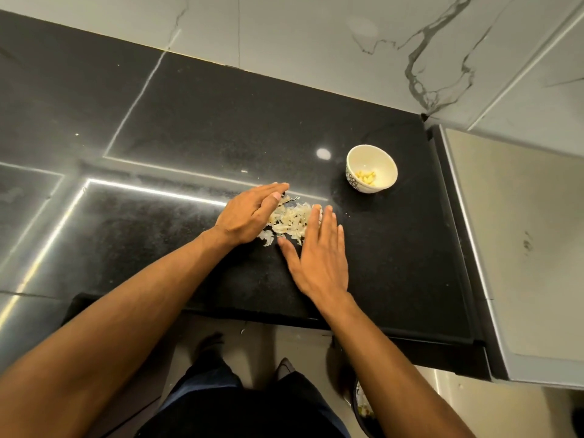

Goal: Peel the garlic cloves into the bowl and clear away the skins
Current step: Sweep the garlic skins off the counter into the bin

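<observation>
A pile of pale, papery garlic skins (pixel 290 221) lies on the black countertop (pixel 395 248) between my two hands. My left hand (pixel 249 213) rests on edge at the pile's left side, fingers straight and together, touching the skins. My right hand (pixel 319 254) lies flat, palm down, at the pile's right and near side, fingers straight and fingertips at the skins. A small cream bowl (pixel 382 156) with a patterned outside stands to the far right of the pile and holds several peeled yellow cloves (pixel 366 177).
A marble-patterned wall (pixel 316 42) backs the counter. A grey appliance top (pixel 521 248) adjoins the counter's right end. Below the front edge, on the floor by my right leg, a dark bin (pixel 363 406) with scraps inside is partly hidden by my right arm.
</observation>
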{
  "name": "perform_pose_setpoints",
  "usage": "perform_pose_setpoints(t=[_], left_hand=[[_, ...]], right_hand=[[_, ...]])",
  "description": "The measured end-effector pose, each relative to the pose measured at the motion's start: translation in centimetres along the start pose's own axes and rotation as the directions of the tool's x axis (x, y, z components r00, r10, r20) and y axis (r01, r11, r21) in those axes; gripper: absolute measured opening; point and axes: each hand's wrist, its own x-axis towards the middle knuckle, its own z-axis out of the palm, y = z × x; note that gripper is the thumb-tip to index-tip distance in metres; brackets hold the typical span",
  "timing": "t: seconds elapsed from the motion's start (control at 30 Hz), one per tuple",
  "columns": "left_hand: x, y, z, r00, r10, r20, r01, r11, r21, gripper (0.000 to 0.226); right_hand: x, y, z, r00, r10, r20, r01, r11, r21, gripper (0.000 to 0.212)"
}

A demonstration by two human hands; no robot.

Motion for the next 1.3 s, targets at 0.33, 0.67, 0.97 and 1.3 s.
perform_pose_setpoints(t=[0.33, 0.67, 0.97, 1.3], left_hand=[[-0.1, 0.7, -0.2, 0.995, -0.072, -0.074, 0.066, 0.994, -0.091, 0.061], [-0.5, 2.9, 1.3, 0.972, -0.236, 0.005, 0.23, 0.943, -0.24, 0.068], [-0.2, 4.7, 2.2, 0.906, -0.422, 0.04, 0.26, 0.478, -0.839, 0.048], [-0.2, 5.8, 2.3, 0.843, -0.511, 0.17, 0.224, 0.045, -0.974, 0.05]], right_hand=[[2.5, 1.2, -0.9, 0.964, 0.208, -0.163, -0.102, 0.862, 0.497, 0.062], [2.4, -3.8, -0.5, 0.966, 0.237, -0.106, -0.108, 0.736, 0.668, 0.065], [3.6, -8.1, -0.8, 0.803, 0.589, 0.096, 0.036, -0.209, 0.977, 0.034], [3.7, -7.5, -1.4, 0.753, 0.592, 0.287, 0.177, -0.602, 0.778, 0.024]])
